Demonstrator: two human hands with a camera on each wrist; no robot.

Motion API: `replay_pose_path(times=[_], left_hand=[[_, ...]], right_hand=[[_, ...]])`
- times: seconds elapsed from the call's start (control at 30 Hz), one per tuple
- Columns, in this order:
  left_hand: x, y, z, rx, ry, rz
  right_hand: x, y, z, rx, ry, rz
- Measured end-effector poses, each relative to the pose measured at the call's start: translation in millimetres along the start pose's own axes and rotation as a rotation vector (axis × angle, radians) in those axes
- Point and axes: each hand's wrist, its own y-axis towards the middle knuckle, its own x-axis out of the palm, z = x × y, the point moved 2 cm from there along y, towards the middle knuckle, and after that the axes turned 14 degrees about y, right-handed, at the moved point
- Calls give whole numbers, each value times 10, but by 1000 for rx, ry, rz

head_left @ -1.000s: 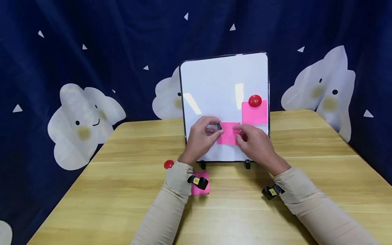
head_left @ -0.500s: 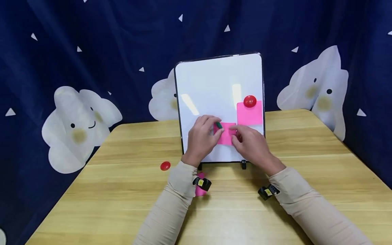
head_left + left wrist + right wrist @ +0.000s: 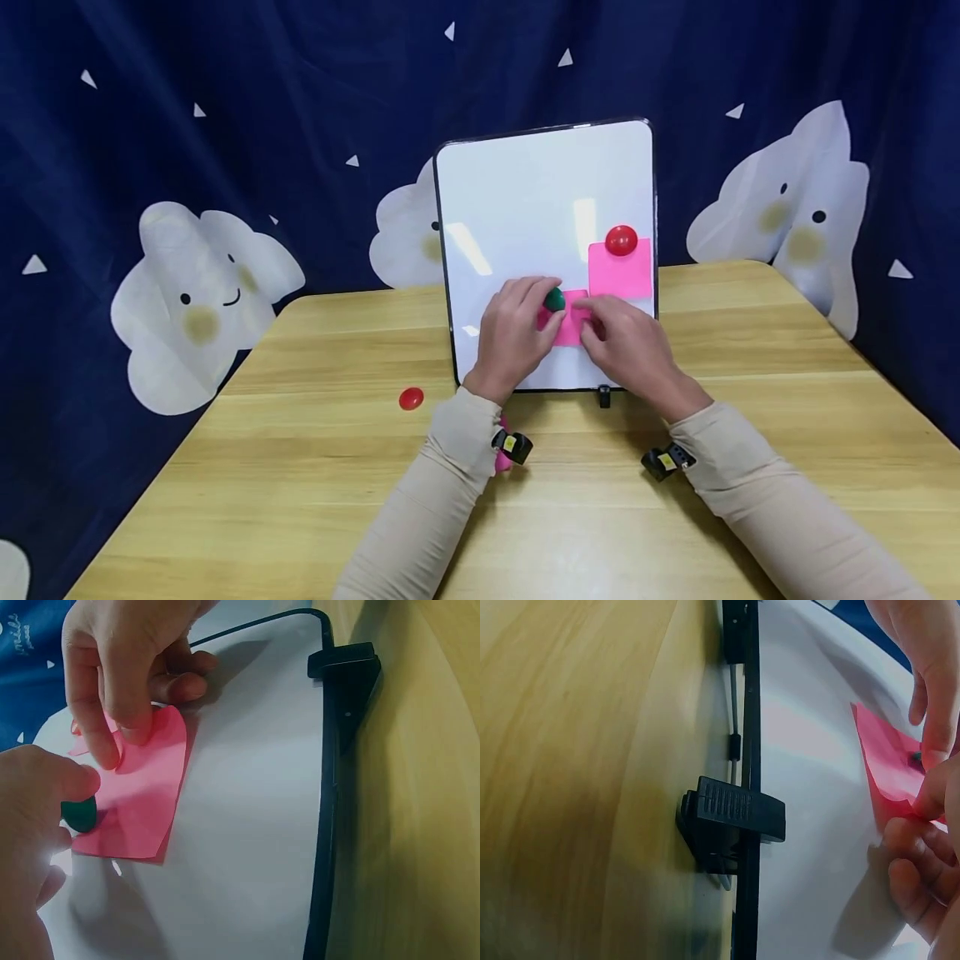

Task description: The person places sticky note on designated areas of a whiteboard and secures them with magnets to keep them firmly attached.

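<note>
My left hand pinches a round green magnet between thumb and forefinger, over the upper left part of a pink sticky note. The note lies against a small whiteboard, slightly lifted along an edge in the left wrist view. With thumb and forefinger, my right hand pinches the note's right side. Whether the magnet touches the note cannot be told. Up and to the right, a red domed magnet sits at the top of another pink note on the board.
The whiteboard stands tilted on black feet on a wooden table. Left of the board lies a red magnet. Beneath my left wrist, a pink note is mostly hidden. A dark blue curtain hangs behind.
My left hand has shifted right across the note with the green magnet, whose round face now shows instead of its edge. The right hand stays at the note's right side.
</note>
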Motion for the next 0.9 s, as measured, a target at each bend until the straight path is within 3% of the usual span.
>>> replay_pose_path(times=[0.37,0.9], left_hand=[[1,-11,30,-5,86,23],[37,-13,14,22,137,24]], right_hand=[[22,2,10,-10,-11,-38],[43,-18,21,-21,-15,-51]])
